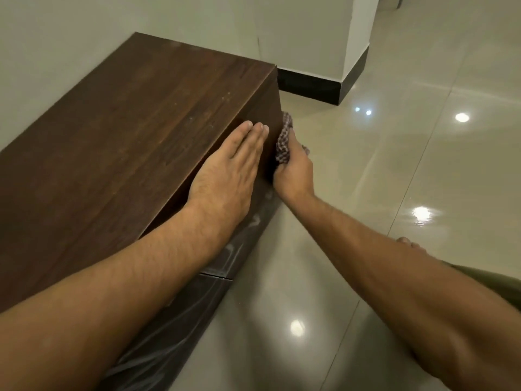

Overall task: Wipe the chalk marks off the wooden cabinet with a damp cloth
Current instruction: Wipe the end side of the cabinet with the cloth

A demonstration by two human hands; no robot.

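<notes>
I can see most of the cabinet (127, 142) top, but its front face runs steeply away from me and is hard to read; my left forearm covers part of it. Pale chalk marks (236, 246) show on that front, below the top's front edge; their number I cannot count. One cloth (284, 142) is pressed against the front near the far right corner, partly hidden inside my right hand (294, 173), whose fingers are clenched around it. My left hand (225, 176) lies flat, fingers released and straight, over the top's front edge. The tiled floor (394, 170) shows glare spots.
</notes>
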